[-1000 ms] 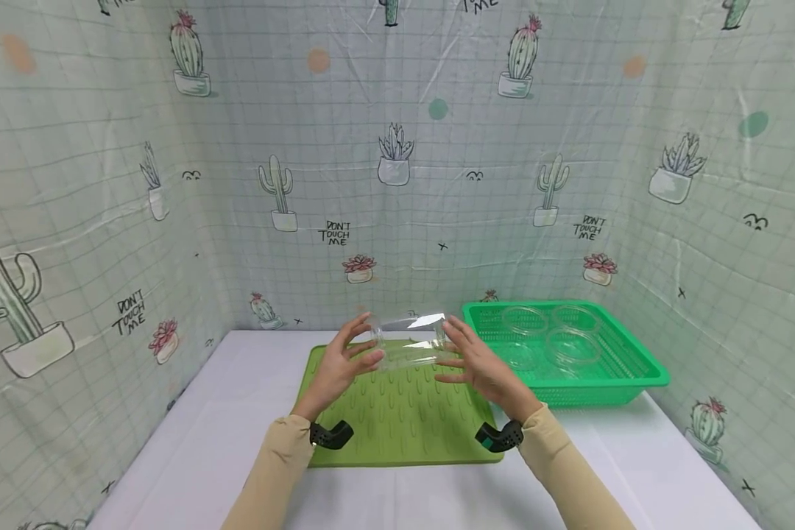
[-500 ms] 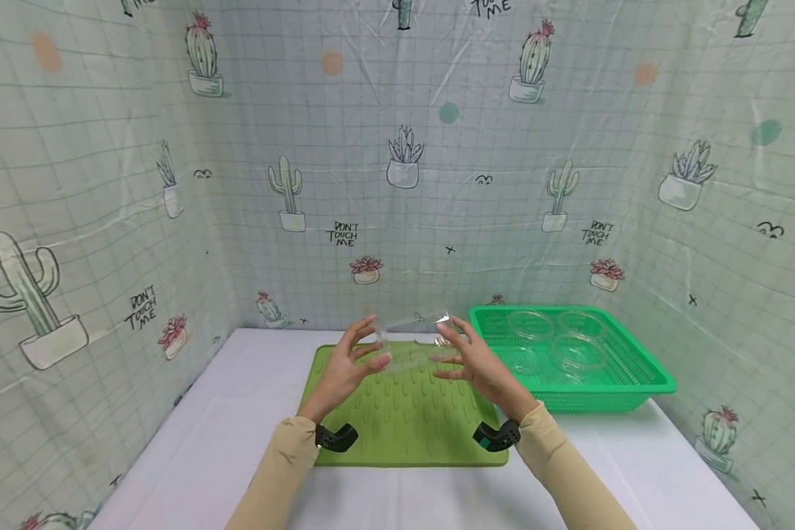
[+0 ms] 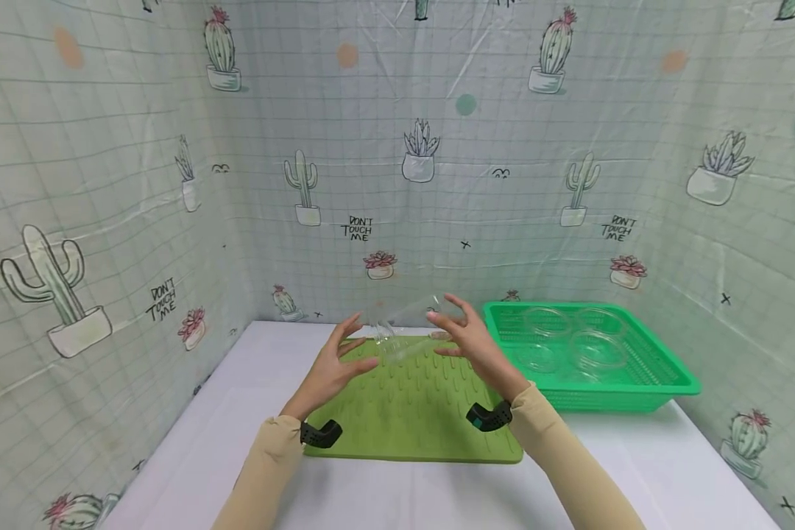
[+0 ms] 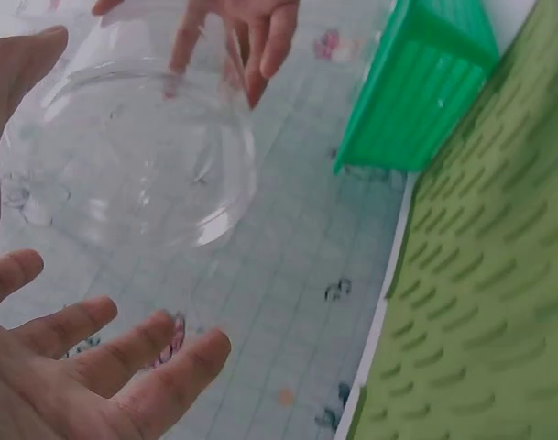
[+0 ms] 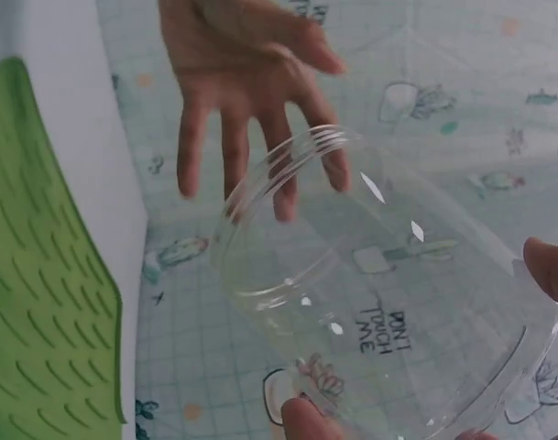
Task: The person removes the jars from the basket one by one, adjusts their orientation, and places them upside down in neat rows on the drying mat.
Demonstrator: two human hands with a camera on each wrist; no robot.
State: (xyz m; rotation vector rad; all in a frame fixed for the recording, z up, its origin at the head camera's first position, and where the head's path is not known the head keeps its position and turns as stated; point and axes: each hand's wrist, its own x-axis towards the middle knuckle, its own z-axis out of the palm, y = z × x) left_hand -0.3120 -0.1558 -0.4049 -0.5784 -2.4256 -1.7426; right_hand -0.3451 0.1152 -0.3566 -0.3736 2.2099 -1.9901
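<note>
A clear, see-through jar (image 3: 411,327) with a ridged, threaded mouth is held above the green mat, lying sideways and tilted. My right hand (image 3: 478,352) grips its base end with thumb and fingers; in the right wrist view, fingertips (image 5: 308,420) press on the jar's wall. My left hand (image 3: 326,374) hovers by the mouth end. Its fingers (image 4: 173,371) are spread, and the right wrist view shows a gap between that palm and the jar's threaded rim (image 5: 288,206).
A green ribbed mat (image 3: 414,423) lies on the white table (image 3: 404,493). At the right stands a green basket (image 3: 623,400) with several clear round containers (image 3: 598,353) inside. A cactus-print curtain (image 3: 397,199) surrounds the table at the back and sides.
My left hand has let go of the jar's mouth end and moved slightly left. The jar's tilt has increased, base end higher, in my right hand. The head view has shifted a little.
</note>
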